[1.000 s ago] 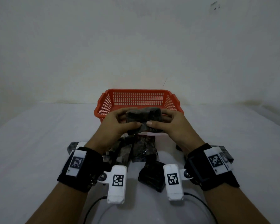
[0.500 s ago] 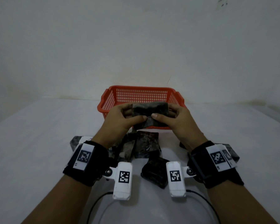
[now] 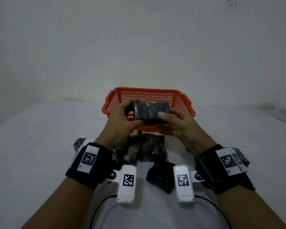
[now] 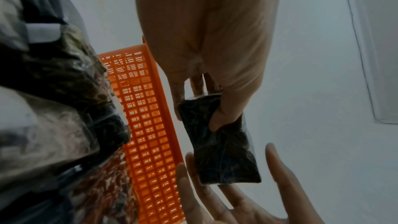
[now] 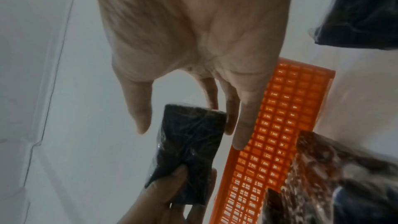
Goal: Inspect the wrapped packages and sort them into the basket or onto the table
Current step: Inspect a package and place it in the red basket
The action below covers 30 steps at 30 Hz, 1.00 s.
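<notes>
A dark package (image 3: pixel 151 111) wrapped in clear film is held in the air over the near edge of the orange basket (image 3: pixel 147 89). My left hand (image 3: pixel 129 116) pinches its left end, thumb (image 4: pixel 224 113) on the front and fingers behind. My right hand (image 3: pixel 172 119) is at the other end with straight fingers (image 5: pixel 243 117) along the back of the package (image 5: pixel 189 142). In the right wrist view its thumb (image 5: pixel 137 108) stands a little off the wrap. In the left wrist view the right hand's fingers are spread beside the package (image 4: pixel 219 151).
Several more wrapped packages lie on the white table (image 3: pixel 40 146) between my wrists and the basket, among them one (image 3: pixel 153 146) in the middle and one (image 3: pixel 161 177) nearer me. More packages show beside the left wrist (image 3: pixel 79 142) and the right wrist (image 3: pixel 239 154). A pale wall rises behind the basket.
Both hands have lifted the package slightly and turned it in front of the basket. The right hand's thumb has loosened on it.
</notes>
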Each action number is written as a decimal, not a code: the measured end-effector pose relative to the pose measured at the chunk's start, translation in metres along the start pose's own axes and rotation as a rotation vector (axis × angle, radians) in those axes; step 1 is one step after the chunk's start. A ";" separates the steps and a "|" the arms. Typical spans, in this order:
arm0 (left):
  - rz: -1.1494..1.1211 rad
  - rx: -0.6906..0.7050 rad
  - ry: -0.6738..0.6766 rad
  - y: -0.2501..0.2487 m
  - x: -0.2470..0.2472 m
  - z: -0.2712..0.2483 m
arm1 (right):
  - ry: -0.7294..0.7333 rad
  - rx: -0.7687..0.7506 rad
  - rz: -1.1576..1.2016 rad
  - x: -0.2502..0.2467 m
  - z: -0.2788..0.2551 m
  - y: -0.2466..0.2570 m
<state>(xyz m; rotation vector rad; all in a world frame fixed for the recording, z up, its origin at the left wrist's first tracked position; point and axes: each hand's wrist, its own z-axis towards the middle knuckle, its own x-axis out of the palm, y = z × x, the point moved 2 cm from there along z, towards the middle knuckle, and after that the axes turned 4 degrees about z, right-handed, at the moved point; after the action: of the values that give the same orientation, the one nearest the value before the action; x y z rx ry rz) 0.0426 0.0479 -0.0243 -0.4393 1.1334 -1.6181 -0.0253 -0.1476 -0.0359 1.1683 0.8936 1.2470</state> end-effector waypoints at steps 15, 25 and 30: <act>-0.083 -0.147 0.104 0.007 0.009 -0.002 | -0.111 -0.104 -0.035 -0.005 0.003 -0.010; -0.042 -0.149 0.092 0.008 0.005 -0.002 | -0.092 -0.132 -0.071 -0.010 0.007 -0.011; -0.006 -0.076 0.045 0.005 0.002 0.000 | -0.017 -0.051 0.042 -0.002 0.005 -0.008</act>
<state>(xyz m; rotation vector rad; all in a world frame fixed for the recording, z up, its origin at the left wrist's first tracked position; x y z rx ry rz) 0.0444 0.0460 -0.0295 -0.4583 1.2319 -1.6012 -0.0187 -0.1500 -0.0424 1.1606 0.8245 1.2848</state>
